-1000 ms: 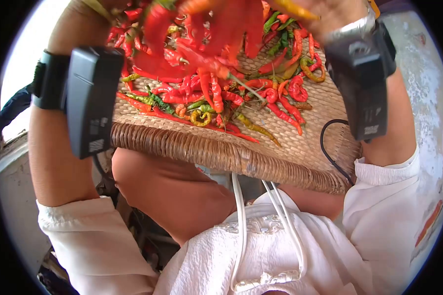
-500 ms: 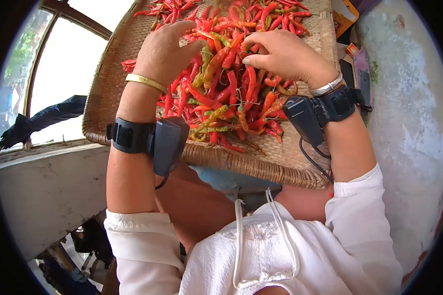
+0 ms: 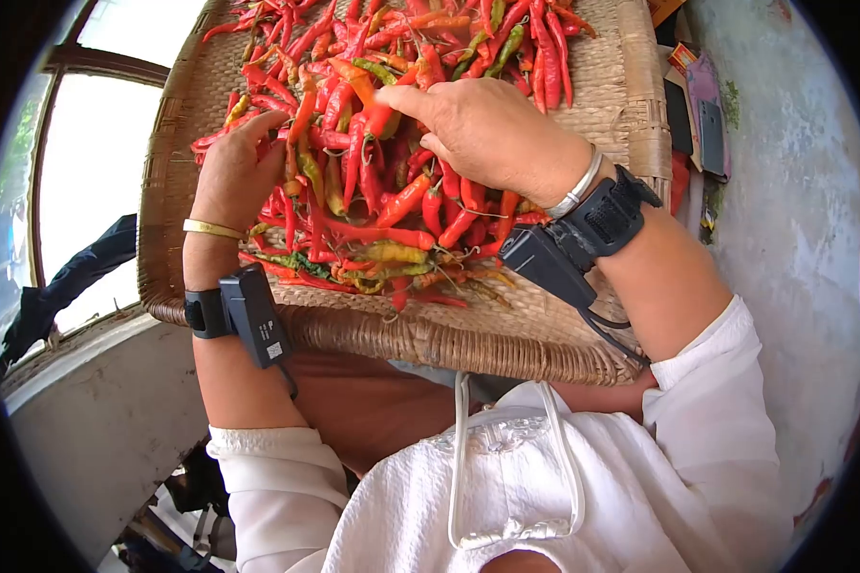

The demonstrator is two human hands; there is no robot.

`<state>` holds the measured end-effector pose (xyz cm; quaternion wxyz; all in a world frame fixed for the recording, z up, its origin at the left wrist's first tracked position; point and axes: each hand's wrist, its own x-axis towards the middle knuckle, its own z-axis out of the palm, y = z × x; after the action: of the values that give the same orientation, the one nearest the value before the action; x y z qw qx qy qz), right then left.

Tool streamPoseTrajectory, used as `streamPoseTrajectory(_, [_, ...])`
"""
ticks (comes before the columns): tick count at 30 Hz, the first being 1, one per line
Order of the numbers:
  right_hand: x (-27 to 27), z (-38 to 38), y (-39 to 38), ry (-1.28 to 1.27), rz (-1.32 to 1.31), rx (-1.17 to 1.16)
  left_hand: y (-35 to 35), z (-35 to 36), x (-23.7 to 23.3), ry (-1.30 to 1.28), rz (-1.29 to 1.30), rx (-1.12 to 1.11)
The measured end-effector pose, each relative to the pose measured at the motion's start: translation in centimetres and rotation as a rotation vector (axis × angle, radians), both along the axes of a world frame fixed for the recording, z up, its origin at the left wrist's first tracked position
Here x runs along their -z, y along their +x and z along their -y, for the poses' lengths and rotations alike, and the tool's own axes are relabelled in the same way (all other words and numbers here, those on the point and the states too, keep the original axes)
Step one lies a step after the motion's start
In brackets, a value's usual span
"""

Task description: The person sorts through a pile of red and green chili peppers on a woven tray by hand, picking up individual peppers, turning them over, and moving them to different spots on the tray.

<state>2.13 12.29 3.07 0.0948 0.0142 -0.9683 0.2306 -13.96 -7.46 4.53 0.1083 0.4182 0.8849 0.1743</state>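
A heap of red, orange and green chili peppers (image 3: 406,201) lies in a woven basket tray (image 3: 612,315). At the heap's left side is my left hand (image 3: 234,172), fingers curved and thumb apart from them. Red chili shows in that gap, but I see no firm grip. My right hand (image 3: 497,134) reaches over the upper middle of the heap. Its index finger presses on an orange-red chili pepper (image 3: 380,119) that looks raised above the others. The thumb tip points into the heap, and the remaining fingers are mostly hidden.
The tray's thick front rim (image 3: 430,339) lies just above my lap. A window (image 3: 91,172) and a dark cloth (image 3: 76,272) are on the left. Beyond the tray's right edge lie a phone (image 3: 711,138) and other small items, beside a pale wall (image 3: 793,239).
My left hand has moved left and down to the side of the heap. My right hand has shifted left and down onto an orange-red chili pepper. The view has shifted slightly.
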Motion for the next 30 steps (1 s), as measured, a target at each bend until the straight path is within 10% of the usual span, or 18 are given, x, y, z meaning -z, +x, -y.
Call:
streamPoseTrajectory(5, [0.4,0.5,-0.3,0.078,0.073,-0.028,1.7,1.5,-2.8,-0.062,-0.326,0.029])
streamPoseTrajectory(10, [-1.5,0.8,0.2,0.112,0.031,-0.087,7.5,-1.7,-8.4,0.236,-0.032,0.101])
streamPoseTrajectory(14, [-2.2,0.4,0.3,-0.088,0.107,0.000,7.7,-4.1,-8.9,0.089,0.199,0.148])
streamPoseTrajectory(23, [-4.3,-2.8,0.2,-0.558,-0.023,0.212,7.3,-7.1,-2.4,0.758,0.902,0.036])
streamPoseTrajectory(30, [-5.4,-2.6,0.7,-1.201,0.046,0.129,10.1,-5.2,-1.7,0.724,0.784,-0.060])
